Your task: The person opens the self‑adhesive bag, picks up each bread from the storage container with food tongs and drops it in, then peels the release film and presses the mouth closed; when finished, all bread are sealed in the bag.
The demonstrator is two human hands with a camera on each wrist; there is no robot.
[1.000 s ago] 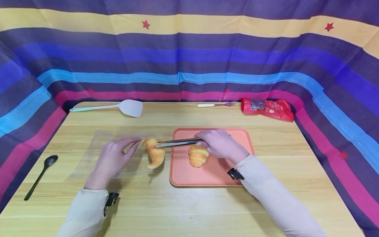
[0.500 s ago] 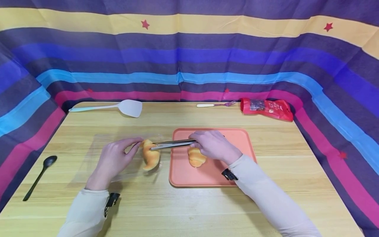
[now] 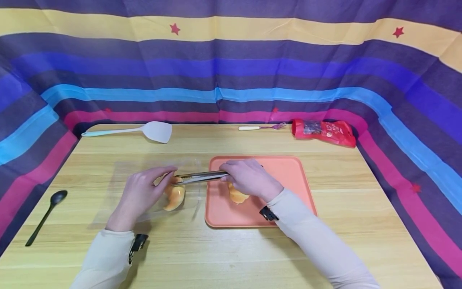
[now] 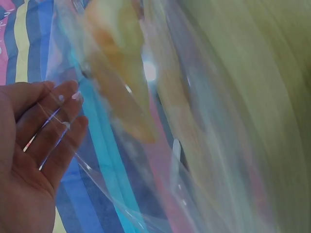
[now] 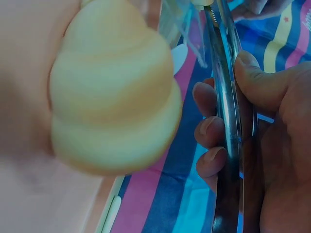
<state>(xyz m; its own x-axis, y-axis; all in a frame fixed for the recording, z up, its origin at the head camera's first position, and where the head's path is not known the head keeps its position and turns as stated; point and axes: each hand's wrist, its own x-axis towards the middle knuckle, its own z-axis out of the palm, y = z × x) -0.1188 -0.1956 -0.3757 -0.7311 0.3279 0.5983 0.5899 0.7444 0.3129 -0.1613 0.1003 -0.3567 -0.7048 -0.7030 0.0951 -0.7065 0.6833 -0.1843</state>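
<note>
My left hand [image 3: 140,194] pinches the edge of a clear plastic bag [image 3: 119,184] between thumb and index finger. With my right hand [image 3: 249,178] I grip metal tongs [image 3: 202,176], fingers and thumb curled round both arms. Their toothed ends hold a croissant [image 3: 175,198], which hangs over the bag beside my left fingertips. In the left wrist view this croissant [image 4: 116,73] shows through the clear film. A second croissant [image 3: 236,195] lies on the pink tray [image 3: 223,220], partly hidden beneath my right hand; it looms large in the right wrist view.
At the back stand out a white spatula [image 3: 157,131], a fork [image 3: 250,128] with a pale handle, and a red food packet [image 3: 325,132]. A black spoon [image 3: 47,216] lies at the left. A striped cloth [image 3: 216,72] hangs round the wooden table [image 3: 216,257].
My right hand has moved left, carrying the tongs and croissant from beside the bag to over it, close to my left fingers. My left hand keeps its pinch, nearly still.
</note>
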